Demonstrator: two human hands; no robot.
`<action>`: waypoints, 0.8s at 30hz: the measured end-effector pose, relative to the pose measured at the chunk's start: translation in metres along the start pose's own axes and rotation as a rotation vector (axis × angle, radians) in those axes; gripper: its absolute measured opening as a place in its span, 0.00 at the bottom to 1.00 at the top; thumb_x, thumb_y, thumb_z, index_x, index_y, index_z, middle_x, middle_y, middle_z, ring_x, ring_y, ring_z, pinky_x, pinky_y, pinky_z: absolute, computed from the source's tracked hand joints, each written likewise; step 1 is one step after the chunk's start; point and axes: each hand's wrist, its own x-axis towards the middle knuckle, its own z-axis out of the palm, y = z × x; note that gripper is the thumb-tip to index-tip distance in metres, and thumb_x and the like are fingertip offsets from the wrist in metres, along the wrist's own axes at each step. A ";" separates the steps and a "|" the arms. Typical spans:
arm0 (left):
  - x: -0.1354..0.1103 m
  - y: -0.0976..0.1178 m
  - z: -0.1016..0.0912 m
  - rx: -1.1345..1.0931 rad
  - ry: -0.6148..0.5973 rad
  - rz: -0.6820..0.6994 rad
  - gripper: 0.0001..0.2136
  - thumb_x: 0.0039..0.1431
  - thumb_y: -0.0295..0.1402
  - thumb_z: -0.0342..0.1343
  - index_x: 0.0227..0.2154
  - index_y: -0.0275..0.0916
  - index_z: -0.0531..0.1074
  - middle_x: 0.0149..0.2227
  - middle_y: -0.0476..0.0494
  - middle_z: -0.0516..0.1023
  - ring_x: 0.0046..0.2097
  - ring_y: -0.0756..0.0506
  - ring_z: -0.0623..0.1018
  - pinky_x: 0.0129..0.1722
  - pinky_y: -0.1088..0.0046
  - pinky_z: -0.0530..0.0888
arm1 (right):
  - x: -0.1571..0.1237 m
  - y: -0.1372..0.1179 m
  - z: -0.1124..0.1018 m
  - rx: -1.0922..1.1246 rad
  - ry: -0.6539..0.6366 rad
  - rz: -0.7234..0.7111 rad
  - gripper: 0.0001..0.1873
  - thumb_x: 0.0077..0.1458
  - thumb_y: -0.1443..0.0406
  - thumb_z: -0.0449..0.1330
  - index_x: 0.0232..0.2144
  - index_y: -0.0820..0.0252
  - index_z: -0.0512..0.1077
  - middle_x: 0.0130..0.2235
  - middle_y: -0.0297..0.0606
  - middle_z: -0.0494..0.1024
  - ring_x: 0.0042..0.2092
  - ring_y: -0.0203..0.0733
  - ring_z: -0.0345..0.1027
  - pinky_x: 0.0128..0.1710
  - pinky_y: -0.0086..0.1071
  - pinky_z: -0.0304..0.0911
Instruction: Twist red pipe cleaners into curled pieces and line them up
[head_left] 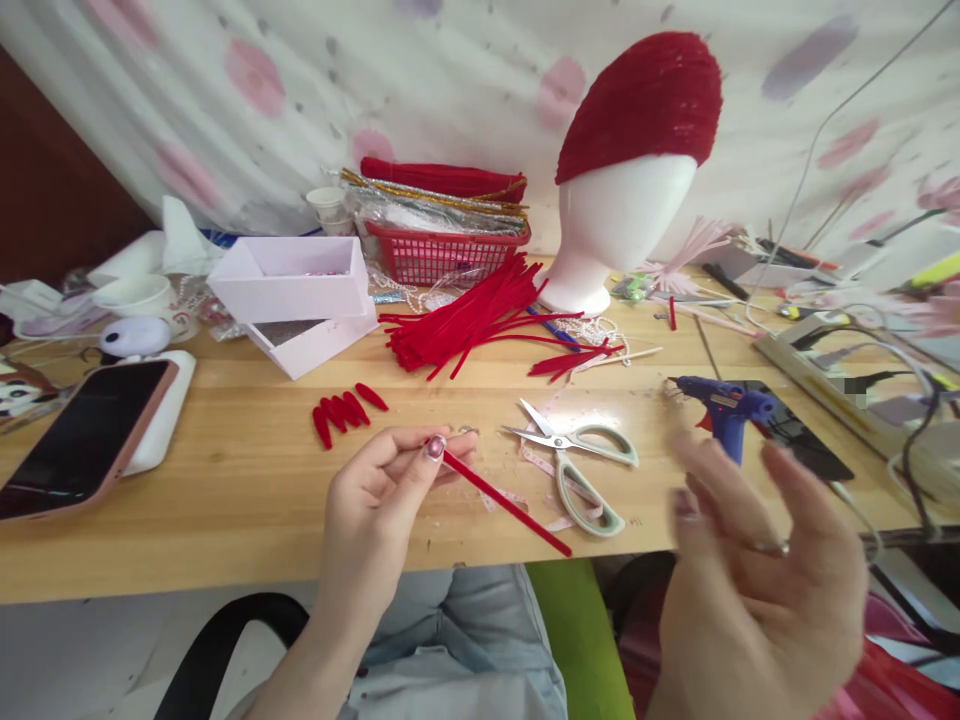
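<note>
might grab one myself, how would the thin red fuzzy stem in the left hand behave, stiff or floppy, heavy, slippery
The thin red fuzzy stem is probably fairly stiff: the left hand pinches one end, yet the rest juts out straight. Being so slender, it is likely very light. Its matte, fuzzy-looking surface suggests it would not be slippery.

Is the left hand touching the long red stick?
Touching. The head view shows the left hand pinching one end of the red stick, with the rest sticking out.
</note>
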 end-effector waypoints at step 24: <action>0.016 0.058 0.024 0.302 -0.392 0.167 0.11 0.56 0.33 0.60 0.42 0.38 0.75 0.37 0.38 0.85 0.34 0.41 0.84 0.27 0.73 0.78 | 0.001 -0.001 0.041 0.437 -1.144 0.391 0.19 0.66 0.52 0.51 0.46 0.58 0.71 0.33 0.38 0.75 0.34 0.39 0.61 0.35 0.33 0.55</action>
